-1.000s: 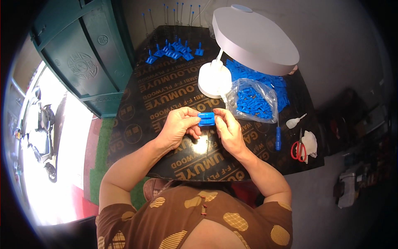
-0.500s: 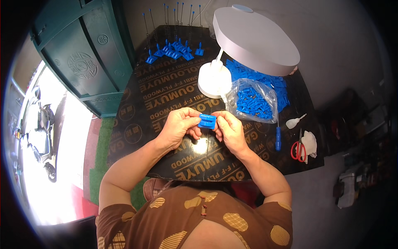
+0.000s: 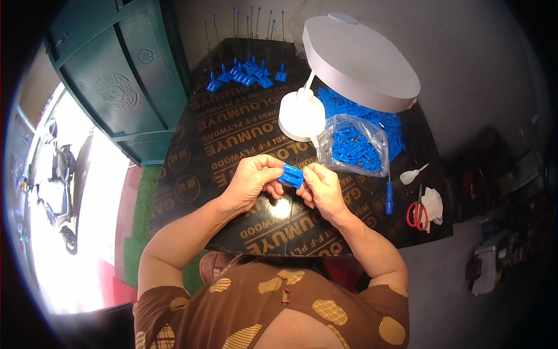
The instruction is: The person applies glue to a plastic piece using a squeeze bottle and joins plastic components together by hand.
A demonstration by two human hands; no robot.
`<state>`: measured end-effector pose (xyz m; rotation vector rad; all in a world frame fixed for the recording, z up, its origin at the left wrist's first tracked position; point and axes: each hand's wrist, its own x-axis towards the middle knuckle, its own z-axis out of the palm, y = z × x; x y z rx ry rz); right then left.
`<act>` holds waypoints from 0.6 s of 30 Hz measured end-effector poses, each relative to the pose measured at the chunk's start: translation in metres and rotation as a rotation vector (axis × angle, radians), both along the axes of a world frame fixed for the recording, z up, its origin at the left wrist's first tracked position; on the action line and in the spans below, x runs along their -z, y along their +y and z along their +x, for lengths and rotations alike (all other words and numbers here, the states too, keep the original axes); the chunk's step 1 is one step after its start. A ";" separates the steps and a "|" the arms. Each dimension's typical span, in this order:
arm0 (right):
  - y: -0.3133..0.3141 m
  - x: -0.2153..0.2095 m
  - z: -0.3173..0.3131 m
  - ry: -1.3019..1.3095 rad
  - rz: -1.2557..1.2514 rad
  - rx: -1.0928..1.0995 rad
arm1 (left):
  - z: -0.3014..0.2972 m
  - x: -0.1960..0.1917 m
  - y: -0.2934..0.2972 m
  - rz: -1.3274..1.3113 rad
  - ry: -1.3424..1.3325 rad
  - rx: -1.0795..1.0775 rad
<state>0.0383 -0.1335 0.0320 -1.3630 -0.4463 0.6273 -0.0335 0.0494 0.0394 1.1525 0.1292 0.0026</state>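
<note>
A small blue plastic piece [image 3: 291, 176], flat and rectangular with raised ridges, is held above the near middle of the table. My left hand [image 3: 256, 180] pinches its left end between thumb and fingers. On the opposite end, my right hand [image 3: 320, 185] grips it the same way. The piece tilts slightly down to the right. Just beyond my hands stands the white base of a lamp [image 3: 301, 116]. A clear plastic bag [image 3: 354, 145] full of small blue parts lies beyond my right hand.
Blue pieces with upright wire springs [image 3: 247, 72] stand at the far left. A blue heap [image 3: 395, 125] lies under the wide white lampshade [image 3: 363, 61]. At right are a blue-handled screwdriver [image 3: 389, 198], a white squeeze bottle [image 3: 411, 174], red scissors [image 3: 415, 216] and a crumpled white cloth [image 3: 433, 206].
The blue piece has turned slightly, its right end now lower. Both hands keep hold of it in nearly the same spot. The view has shifted a little.
</note>
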 end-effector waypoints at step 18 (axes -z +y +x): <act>0.000 0.000 -0.001 -0.042 -0.024 -0.008 | -0.003 -0.005 -0.003 0.104 -0.025 0.073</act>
